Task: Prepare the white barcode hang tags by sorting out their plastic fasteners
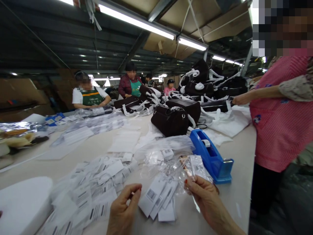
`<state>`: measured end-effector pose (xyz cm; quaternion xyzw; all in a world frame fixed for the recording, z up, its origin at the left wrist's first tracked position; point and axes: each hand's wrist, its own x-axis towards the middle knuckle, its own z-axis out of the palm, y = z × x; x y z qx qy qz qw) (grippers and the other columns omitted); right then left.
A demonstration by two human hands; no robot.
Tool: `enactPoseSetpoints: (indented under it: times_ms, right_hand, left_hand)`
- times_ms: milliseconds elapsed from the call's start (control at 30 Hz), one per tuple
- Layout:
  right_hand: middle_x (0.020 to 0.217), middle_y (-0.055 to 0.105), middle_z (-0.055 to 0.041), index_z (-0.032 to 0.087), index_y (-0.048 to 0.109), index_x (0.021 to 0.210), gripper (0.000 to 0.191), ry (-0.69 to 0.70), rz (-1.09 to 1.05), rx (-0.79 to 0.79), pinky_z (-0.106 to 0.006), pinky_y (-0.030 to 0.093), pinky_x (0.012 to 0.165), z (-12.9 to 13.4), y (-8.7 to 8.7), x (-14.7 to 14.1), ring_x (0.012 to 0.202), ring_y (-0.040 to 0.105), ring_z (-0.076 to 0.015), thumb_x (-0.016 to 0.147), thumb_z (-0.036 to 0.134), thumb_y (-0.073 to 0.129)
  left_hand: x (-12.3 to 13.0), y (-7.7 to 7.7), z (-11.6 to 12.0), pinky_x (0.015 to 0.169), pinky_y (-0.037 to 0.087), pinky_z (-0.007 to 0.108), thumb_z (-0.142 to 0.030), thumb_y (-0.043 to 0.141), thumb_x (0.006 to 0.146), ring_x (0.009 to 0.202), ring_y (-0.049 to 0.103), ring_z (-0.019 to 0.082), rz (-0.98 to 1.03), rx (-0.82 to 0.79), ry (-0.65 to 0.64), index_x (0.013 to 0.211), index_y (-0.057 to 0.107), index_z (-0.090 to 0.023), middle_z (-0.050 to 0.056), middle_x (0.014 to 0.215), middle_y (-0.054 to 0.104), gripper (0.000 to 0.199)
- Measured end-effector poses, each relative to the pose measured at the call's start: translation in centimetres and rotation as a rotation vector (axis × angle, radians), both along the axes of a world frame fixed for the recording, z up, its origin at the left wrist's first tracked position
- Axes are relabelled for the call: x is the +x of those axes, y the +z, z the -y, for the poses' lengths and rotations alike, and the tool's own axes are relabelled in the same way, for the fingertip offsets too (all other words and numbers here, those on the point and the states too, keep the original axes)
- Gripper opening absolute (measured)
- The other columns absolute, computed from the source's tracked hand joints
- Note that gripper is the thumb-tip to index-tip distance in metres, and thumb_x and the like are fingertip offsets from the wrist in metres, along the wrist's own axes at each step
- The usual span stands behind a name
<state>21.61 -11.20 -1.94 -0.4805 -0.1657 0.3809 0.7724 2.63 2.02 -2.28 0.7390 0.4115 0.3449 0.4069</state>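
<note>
My left hand [123, 209] is just left of a fanned stack of white barcode tags [156, 197]. Its thumb and forefinger are pinched together, and anything between them is too small to make out. On the other side of the stack, my right hand [206, 197] pinches a clear plastic bag [182, 178] between thumb and fingers. Beyond that hand lie more crinkled clear packets [195, 163] with something brown and gold inside. A blue tape dispenser [211, 156] stands close behind my right hand. Left of my left hand spreads a heap of bagged, barcoded tags [97, 186].
Dark brown handbags [171, 120] with white-wrapped handles are piled across the table's far side. A large white roll [24, 205] occupies the near left. A person in a pink checked apron [283, 117] stands right, one hand at the bags. Other people work behind the table [215, 225].
</note>
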Motion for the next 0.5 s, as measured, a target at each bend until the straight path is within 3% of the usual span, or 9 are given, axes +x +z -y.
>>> enactPoseSetpoints:
  times_ms: [67,267,500]
  right_hand:
    - [0.05,0.057,0.0036,0.016,0.064,0.052,0.023,-0.002,-0.006,0.011,-0.02,0.033,0.056,0.2,-0.5,-0.3,0.053,0.044,-0.0079,0.051,0.031,0.082]
    - [0.052,0.058,0.0037,0.016,0.063,0.055,0.023,0.005,-0.006,0.026,-0.02,0.033,0.057,0.8,-0.7,-0.3,0.054,0.045,-0.0079,0.054,0.03,0.081]
    - [0.054,0.057,0.0038,0.016,0.062,0.057,0.022,0.051,-0.03,0.064,-0.019,0.034,0.056,1.4,-0.7,0.1,0.055,0.045,-0.0075,0.058,0.03,0.079]
  left_hand:
    - [1.3,0.3,0.2,0.071,0.048,0.035,-0.039,0.053,0.071,0.076,0.059,0.023,-0.096,0.045,-0.049,0.083,0.064,-0.02,0.005,0.085,0.066,0.025]
    - [5.6,1.5,0.8,0.09,0.038,0.041,-0.028,0.056,0.064,0.1,0.052,0.029,-0.344,0.154,-0.14,0.096,0.06,-0.01,0.013,0.1,0.06,0.037]
    - [6.9,1.6,1.5,0.088,0.036,0.04,-0.03,0.054,0.064,0.099,0.051,0.03,-0.548,0.184,-0.174,0.101,0.058,-0.011,0.014,0.101,0.06,0.042]
